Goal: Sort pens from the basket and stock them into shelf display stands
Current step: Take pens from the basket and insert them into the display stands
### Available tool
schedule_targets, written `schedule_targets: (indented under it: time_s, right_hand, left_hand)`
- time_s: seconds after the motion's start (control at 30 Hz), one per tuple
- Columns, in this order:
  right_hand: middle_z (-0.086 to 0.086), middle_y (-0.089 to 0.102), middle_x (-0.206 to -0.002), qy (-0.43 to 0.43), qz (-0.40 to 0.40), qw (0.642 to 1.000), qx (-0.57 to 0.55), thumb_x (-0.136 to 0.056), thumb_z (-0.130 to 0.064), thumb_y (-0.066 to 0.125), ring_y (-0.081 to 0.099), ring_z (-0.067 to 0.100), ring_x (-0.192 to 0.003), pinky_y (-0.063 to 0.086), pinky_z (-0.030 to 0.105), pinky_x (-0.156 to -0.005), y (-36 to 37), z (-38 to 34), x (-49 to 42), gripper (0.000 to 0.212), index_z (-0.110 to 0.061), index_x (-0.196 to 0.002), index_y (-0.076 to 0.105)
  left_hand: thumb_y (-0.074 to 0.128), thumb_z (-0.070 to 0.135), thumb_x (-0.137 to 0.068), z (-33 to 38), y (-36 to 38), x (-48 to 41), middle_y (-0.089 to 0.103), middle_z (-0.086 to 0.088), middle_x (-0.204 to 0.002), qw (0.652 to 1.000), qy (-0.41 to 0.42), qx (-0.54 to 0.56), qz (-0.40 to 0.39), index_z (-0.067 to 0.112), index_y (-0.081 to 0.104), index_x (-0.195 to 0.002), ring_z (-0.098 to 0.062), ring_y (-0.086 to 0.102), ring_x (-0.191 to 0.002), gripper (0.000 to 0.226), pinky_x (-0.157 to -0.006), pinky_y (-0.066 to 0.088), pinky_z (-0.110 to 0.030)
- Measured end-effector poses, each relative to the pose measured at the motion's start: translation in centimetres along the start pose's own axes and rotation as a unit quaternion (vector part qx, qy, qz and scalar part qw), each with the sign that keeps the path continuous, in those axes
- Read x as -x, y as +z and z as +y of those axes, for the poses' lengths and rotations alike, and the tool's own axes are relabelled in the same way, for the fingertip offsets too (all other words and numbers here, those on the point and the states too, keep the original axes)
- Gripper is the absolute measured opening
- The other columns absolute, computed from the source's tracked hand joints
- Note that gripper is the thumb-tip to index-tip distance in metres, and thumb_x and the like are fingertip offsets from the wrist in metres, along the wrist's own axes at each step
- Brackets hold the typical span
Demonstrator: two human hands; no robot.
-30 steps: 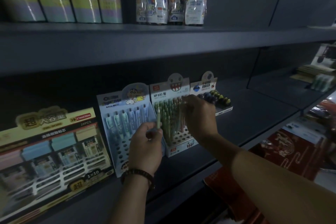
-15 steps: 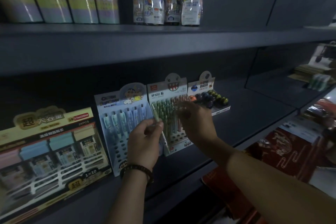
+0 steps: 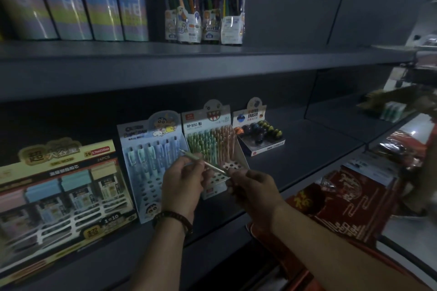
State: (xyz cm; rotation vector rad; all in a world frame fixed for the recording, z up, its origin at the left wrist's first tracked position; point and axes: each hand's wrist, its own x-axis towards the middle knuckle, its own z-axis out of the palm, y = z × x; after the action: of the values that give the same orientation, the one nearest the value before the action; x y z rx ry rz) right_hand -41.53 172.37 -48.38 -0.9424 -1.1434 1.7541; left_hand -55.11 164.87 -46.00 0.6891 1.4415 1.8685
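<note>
Both hands have pulled back from the stand, one pen now between them.
My left hand [image 3: 181, 184] and right hand [image 3: 251, 188] pinch the pen [image 3: 208, 165] before the stand [image 3: 212, 149] on the dark shelf [image 3: 307, 149].

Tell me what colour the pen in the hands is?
Pale green: the slim pale green pen, seen from the head camera.

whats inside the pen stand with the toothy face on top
Green pens on the left and orange ones on the right fill the back rows of the stand; empty holes show at the front. The hands cover the lowest rows.
</note>
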Motion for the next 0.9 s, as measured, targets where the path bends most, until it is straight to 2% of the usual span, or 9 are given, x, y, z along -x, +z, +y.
schedule_targets:
  time_s: [0.07,0.2,0.33,0.4,0.53,0.57,0.67,0.77,0.9]
  right_hand:
    - [0.014,0.065,-0.072,-0.016,0.0,1.0,-0.004,-0.095,-0.004,0.071,0.063,0.019,-0.062,0.051,0.026,-0.055,-0.2,-0.7,0.3,0.009,0.001,-0.087,0.07]
    - [0.013,0.067,-0.07,-0.036,0.014,0.999,0.005,-0.091,0.012,0.064,0.062,0.02,-0.062,0.052,0.029,-0.058,-0.5,-2.4,0.3,0.028,-0.001,-0.068,0.069]
    - [0.012,0.07,-0.07,-0.049,0.061,0.997,-0.012,-0.091,0.011,0.069,0.062,0.017,-0.057,0.055,0.026,-0.054,0.1,-3.3,-0.4,0.008,0.019,-0.094,0.068]
    - [0.012,0.07,-0.067,-0.04,0.083,0.995,-0.043,-0.09,0.012,0.071,0.064,0.019,-0.057,0.059,0.026,-0.056,0.9,-3.5,-0.7,0.013,0.013,-0.103,0.069]
    - [0.02,0.075,-0.086,-0.078,0.119,0.989,-0.024,-0.087,0.01,0.076,0.07,0.026,-0.067,0.062,0.032,-0.062,2.1,-3.9,-1.6,0.022,-0.003,-0.105,0.071]
    - [0.019,0.076,-0.09,-0.105,0.124,0.987,0.001,-0.087,0.007,0.078,0.072,0.026,-0.069,0.062,0.033,-0.064,2.1,-4.0,-1.9,0.024,-0.004,-0.108,0.072]
    - [0.003,0.078,-0.087,-0.234,0.145,0.947,0.164,-0.093,-0.009,0.076,0.077,0.023,-0.077,0.066,0.046,-0.072,1.7,-4.4,-2.6,0.02,-0.02,-0.11,0.078]
    - [-0.004,0.077,-0.077,-0.35,0.15,0.871,0.31,-0.095,-0.017,0.071,0.076,0.019,-0.072,0.063,0.051,-0.071,1.6,-4.7,-3.0,0.014,-0.029,-0.095,0.075]
    - [-0.004,0.07,-0.061,-0.396,0.118,0.823,0.39,-0.095,-0.008,0.066,0.068,0.01,-0.055,0.054,0.03,-0.056,2.0,-4.4,-4.0,0.015,-0.014,-0.099,0.079]
  left_hand:
    - [0.061,0.014,-0.099,0.2,-0.1,0.3,0.074,-0.008,-0.088,0.999,-0.019,0.038,-0.01,0.01,0.072,-0.104,-0.028,0.073,-0.085,0.012,-0.083,0.058,-0.044]
    - [0.063,0.017,-0.099,0.4,-0.3,0.7,0.073,-0.002,-0.074,0.997,-0.019,0.069,0.027,0.009,0.072,-0.099,-0.021,0.069,-0.076,0.013,-0.078,0.059,-0.037]
    - [0.062,0.009,-0.098,0.4,-0.6,0.7,0.076,-0.01,-0.091,0.998,-0.028,0.057,0.022,0.008,0.071,-0.105,-0.022,0.077,-0.086,0.012,-0.077,0.06,-0.032]
    - [0.063,0.005,-0.097,0.6,-0.7,0.8,0.077,-0.011,-0.092,0.999,-0.028,0.034,0.006,0.008,0.071,-0.105,-0.021,0.077,-0.086,0.012,-0.077,0.061,-0.031]
    - [0.068,0.013,-0.095,-0.4,-1.6,0.3,0.078,-0.003,-0.097,0.998,-0.014,-0.069,-0.005,0.019,0.073,-0.109,-0.02,0.075,-0.09,0.017,-0.081,0.061,-0.037]
    - [0.068,0.02,-0.094,-0.6,-1.8,0.1,0.077,0.001,-0.101,0.986,0.017,-0.165,0.004,0.022,0.073,-0.111,-0.018,0.074,-0.093,0.018,-0.084,0.06,-0.039]
    - [0.066,0.03,-0.095,-1.1,-1.8,0.8,0.071,0.005,-0.104,0.9,0.074,-0.43,0.002,0.019,0.067,-0.108,-0.016,0.068,-0.096,0.018,-0.08,0.055,-0.031]
    - [0.065,0.032,-0.095,-1.7,-1.1,1.7,0.069,0.003,-0.11,0.862,0.061,-0.5,-0.053,0.023,0.068,-0.113,-0.018,0.065,-0.103,0.021,-0.088,0.056,-0.036]
    - [0.067,0.041,-0.091,-2.6,-0.4,2.0,0.057,0.001,-0.131,0.827,0.047,-0.552,-0.096,0.03,0.054,-0.139,-0.023,0.057,-0.122,0.05,-0.102,0.05,-0.041]
